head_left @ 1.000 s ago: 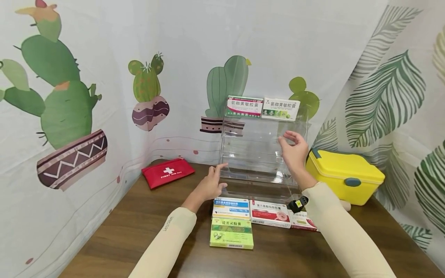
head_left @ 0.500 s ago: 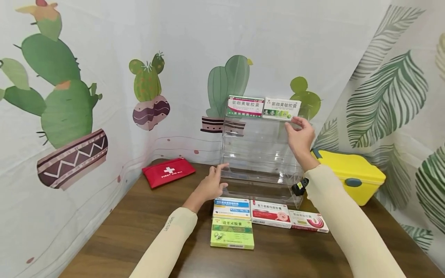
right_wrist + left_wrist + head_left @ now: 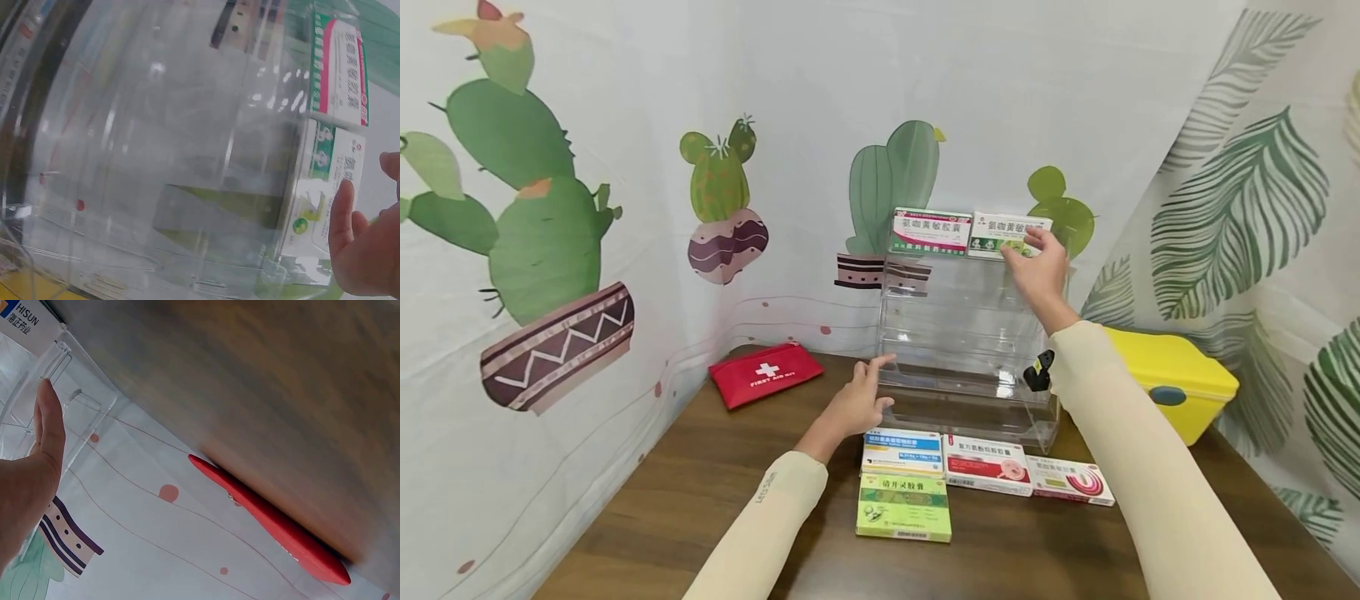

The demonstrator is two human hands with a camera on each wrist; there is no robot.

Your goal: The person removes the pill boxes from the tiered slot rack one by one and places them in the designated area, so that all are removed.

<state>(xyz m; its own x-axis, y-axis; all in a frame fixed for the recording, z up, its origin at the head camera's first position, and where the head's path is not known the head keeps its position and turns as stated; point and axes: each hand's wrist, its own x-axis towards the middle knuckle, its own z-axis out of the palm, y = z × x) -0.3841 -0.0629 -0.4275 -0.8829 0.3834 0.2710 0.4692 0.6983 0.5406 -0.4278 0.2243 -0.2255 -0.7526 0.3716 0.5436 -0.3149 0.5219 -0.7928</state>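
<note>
A clear acrylic tiered display rack stands on the table. Its top tier holds a pink-and-green medicine box and a white-and-green medicine box, side by side. My right hand is at the white-and-green box, overlapping its right part. In the right wrist view, one fingertip lies over the face of that box, with the fingers loosely bent and nothing gripped. My left hand is at the rack's lower left side. Seen from the left wrist, its fingers are extended against the clear side panel.
In front of the rack lie a blue-and-white box, a red-and-white box, a white box with pink rings and a green box. A red first aid pouch lies at left, a yellow lidded case at right.
My right hand has risen from in front of the rack's middle, first to the white-and-green box's lower right corner, then up and left over its face. The left hand stays put.
</note>
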